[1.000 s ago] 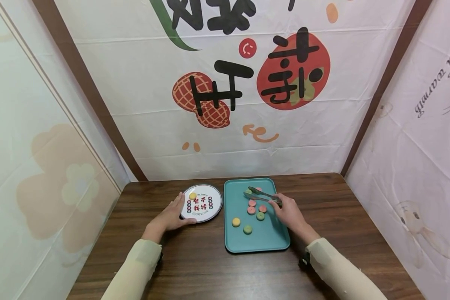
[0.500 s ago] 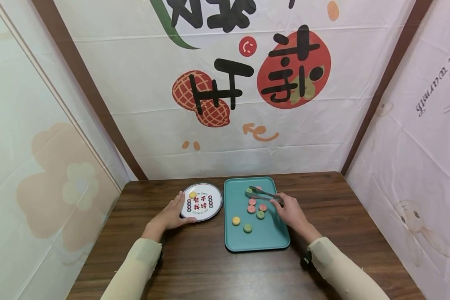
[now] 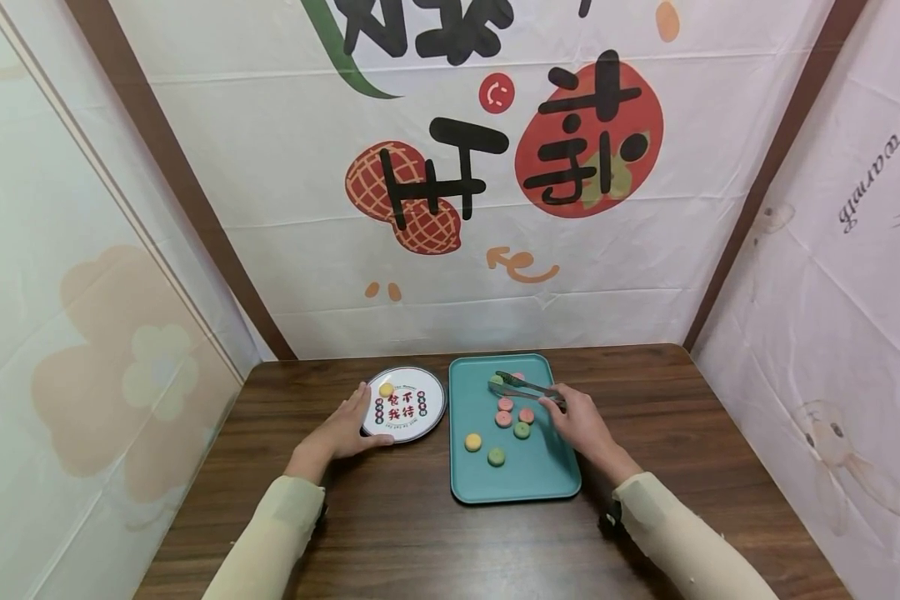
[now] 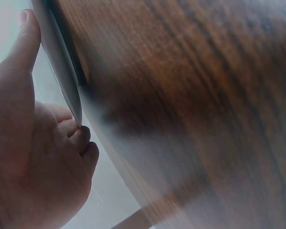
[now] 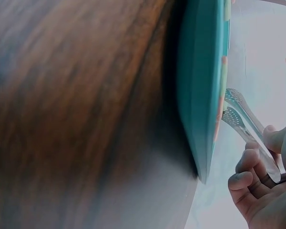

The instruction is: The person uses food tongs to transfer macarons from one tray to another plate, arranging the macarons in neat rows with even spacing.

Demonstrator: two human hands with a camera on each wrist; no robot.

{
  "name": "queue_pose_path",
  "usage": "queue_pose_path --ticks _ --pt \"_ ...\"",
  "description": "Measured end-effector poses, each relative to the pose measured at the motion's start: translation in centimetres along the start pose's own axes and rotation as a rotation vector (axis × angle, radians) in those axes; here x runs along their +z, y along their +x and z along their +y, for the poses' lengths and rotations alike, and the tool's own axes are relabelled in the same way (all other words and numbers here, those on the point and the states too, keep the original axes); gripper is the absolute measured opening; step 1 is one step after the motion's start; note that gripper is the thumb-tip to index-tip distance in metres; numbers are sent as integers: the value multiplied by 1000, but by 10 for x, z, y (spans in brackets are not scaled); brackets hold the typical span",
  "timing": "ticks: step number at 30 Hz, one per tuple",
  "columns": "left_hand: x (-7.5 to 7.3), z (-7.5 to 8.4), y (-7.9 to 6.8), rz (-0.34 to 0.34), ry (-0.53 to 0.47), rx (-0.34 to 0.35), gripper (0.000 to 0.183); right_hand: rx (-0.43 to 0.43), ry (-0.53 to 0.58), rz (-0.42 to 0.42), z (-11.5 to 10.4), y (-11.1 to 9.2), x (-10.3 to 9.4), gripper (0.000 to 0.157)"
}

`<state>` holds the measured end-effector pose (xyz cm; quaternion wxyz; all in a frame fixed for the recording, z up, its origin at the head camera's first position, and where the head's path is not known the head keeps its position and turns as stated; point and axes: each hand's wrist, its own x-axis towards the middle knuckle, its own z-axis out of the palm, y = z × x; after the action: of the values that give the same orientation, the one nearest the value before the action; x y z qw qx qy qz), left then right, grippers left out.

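Observation:
My left hand (image 3: 342, 427) holds the left side of a round white plate (image 3: 429, 417) with red and blue printing, thumb along its near rim. A yellow macaron (image 3: 386, 390) lies on the plate near my fingertips. My right hand (image 3: 579, 423) grips metal tongs (image 3: 528, 393) by their rear end, over the far part of a teal tray (image 3: 525, 483). The tong arms stand apart, with a green macaron (image 3: 497, 381) between their tips. In the right wrist view the perforated tong heads (image 5: 232, 116) are right at the tray rim.
On the tray lie several pink macarons (image 3: 503, 419), one partly behind the tongs, two more green macarons (image 3: 497, 457) and a yellow macaron (image 3: 473, 442). The brown wooden table (image 3: 390, 533) meets a printed cloth backdrop (image 3: 307, 275) at the back and sides.
The tong tips have shifted only slightly around the green macaron. My left hand and the plate stay where they were.

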<state>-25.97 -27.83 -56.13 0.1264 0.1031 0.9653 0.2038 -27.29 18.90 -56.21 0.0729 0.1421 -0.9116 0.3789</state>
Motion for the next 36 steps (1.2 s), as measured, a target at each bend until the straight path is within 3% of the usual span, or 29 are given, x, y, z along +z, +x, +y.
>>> queue_pose_path --ticks 15,30,36 --pt "0 -1 0 -5 0 0 130 -25 15 2 -10 5 9 38" --pt "1 -1 1 0 1 8 131 -106 50 4 -27 9 18 37" --pt "2 -2 1 13 1 26 129 -120 95 -39 -33 11 24 39"
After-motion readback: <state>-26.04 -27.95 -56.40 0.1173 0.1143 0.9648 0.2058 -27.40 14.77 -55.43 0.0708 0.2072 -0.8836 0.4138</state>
